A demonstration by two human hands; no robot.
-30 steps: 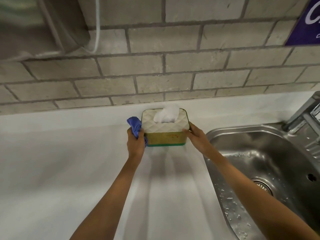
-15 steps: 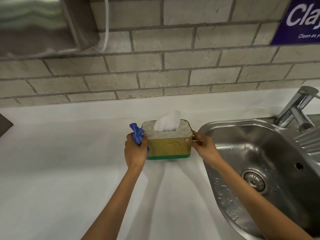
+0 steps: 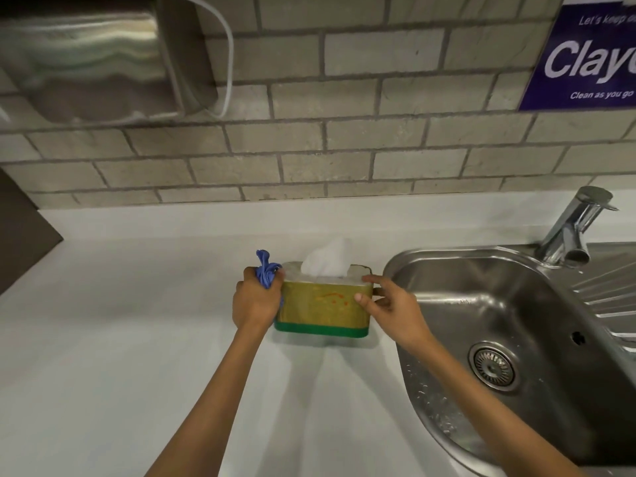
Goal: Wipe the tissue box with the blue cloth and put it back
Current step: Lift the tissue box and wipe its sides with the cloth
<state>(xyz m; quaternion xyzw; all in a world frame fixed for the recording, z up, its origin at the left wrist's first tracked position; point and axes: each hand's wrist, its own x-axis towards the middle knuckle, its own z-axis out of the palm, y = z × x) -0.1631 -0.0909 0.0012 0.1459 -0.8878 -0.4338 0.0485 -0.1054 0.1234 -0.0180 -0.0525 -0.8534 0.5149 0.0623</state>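
Note:
The tissue box (image 3: 321,309) is gold with a green base band and a white tissue sticking out of its top. It stands upright on the white counter (image 3: 120,339), just left of the sink. My left hand (image 3: 254,302) presses against the box's left end with the bunched blue cloth (image 3: 265,273) gripped in it. My right hand (image 3: 390,309) holds the box's right end, thumb on the front face and fingers over the top edge. The box's left and right ends are hidden by my hands.
A stainless steel sink (image 3: 509,339) with a drain and a tap (image 3: 574,232) lies to the right. A brick wall (image 3: 344,132) runs behind the counter, with a metal dispenser (image 3: 93,60) at upper left and a purple sign (image 3: 585,56) at upper right.
The box, held between both hands, has come toward me away from the wall. The view has tilted up, showing more wall and the box's front face.

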